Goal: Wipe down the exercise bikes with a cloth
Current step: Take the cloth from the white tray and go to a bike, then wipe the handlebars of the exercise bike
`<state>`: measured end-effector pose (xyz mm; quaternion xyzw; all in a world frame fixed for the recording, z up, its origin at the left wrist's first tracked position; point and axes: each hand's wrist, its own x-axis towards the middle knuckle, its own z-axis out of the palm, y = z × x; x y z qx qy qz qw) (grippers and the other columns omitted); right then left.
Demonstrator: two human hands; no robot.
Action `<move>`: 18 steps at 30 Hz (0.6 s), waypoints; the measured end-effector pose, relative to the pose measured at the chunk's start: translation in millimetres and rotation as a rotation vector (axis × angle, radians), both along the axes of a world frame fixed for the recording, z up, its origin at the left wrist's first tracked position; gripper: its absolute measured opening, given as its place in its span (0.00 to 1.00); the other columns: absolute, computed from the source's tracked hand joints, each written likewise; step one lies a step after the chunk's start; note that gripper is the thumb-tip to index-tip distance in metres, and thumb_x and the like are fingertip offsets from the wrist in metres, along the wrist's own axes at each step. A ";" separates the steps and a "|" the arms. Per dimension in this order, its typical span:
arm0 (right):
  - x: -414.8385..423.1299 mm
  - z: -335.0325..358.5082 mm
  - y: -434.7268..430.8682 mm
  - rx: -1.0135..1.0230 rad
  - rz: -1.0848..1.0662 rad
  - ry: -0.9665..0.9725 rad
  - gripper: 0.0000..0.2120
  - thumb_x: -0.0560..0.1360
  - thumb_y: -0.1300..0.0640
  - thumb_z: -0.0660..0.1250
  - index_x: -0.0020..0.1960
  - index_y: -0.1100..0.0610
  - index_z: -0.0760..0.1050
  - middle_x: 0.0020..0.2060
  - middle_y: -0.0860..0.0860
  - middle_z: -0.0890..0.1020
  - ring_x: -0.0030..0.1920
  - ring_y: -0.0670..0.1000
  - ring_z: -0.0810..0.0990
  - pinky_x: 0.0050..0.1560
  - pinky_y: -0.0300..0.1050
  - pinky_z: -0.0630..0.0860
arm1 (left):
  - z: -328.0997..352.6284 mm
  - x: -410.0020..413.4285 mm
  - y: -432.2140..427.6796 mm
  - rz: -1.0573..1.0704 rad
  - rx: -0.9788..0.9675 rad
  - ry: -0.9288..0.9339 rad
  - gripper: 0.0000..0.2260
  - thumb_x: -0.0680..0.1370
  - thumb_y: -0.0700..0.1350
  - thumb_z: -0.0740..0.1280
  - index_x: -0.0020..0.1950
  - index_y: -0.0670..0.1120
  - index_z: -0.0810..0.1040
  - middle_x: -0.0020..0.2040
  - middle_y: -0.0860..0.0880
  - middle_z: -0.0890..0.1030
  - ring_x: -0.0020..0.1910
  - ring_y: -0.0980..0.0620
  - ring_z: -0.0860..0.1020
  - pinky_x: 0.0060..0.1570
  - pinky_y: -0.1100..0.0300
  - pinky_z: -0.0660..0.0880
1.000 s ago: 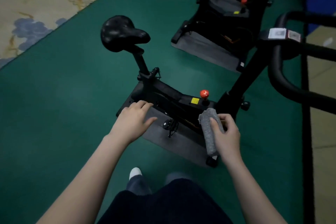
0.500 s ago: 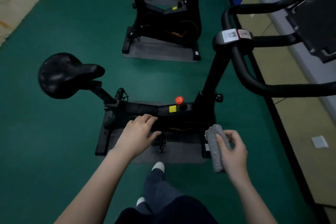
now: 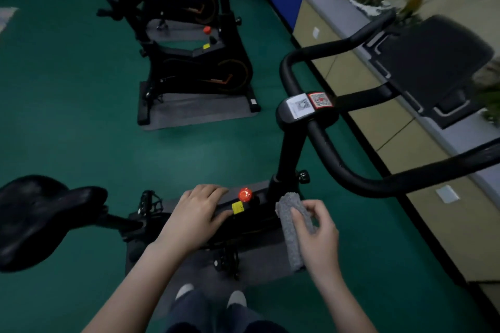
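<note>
Green floor (image 3: 67,116) carries three black bikes (image 3: 200,70); left hand (image 3: 194,213) relaxed over the nearest, right hand (image 3: 319,240) grip holding one cloth (image 3: 284,208).

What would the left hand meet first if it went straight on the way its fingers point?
Most likely the red knob, which sits just beyond the fingertips of the left hand. Depth is unclear, so the hand might pass above it.

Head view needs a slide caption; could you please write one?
Right hand grips the cloth; left hand rests on the bike.
</note>
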<state>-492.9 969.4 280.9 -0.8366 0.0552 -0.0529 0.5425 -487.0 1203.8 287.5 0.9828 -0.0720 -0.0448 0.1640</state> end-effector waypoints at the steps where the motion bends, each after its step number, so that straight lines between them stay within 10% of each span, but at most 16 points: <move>1: 2.2 2.0 3.2 0.007 -0.018 0.007 0.04 0.75 0.57 0.68 0.45 0.50 0.74 0.40 0.45 0.79 0.43 0.43 0.77 0.42 0.36 0.73 | 3.4 9.6 0.3 -0.021 -0.020 -0.010 0.22 0.78 0.58 0.61 0.69 0.50 0.69 0.66 0.53 0.72 0.66 0.51 0.68 0.63 0.57 0.63; 12: 20.9 41.3 65.7 0.112 -0.413 -0.083 0.08 0.75 0.59 0.69 0.42 0.47 0.74 0.40 0.41 0.81 0.38 0.40 0.80 0.35 0.32 0.75 | 43.6 128.1 7.8 -0.465 -0.230 -0.177 0.20 0.78 0.54 0.64 0.68 0.48 0.72 0.64 0.52 0.74 0.64 0.52 0.72 0.62 0.56 0.67; 18: 37.1 84.5 93.6 0.076 -0.718 -0.231 0.07 0.73 0.59 0.68 0.45 0.47 0.75 0.43 0.45 0.82 0.40 0.47 0.82 0.36 0.46 0.81 | 65.7 176.4 4.1 -0.671 -0.404 -0.296 0.19 0.77 0.50 0.66 0.66 0.45 0.73 0.62 0.50 0.75 0.60 0.50 0.74 0.59 0.55 0.71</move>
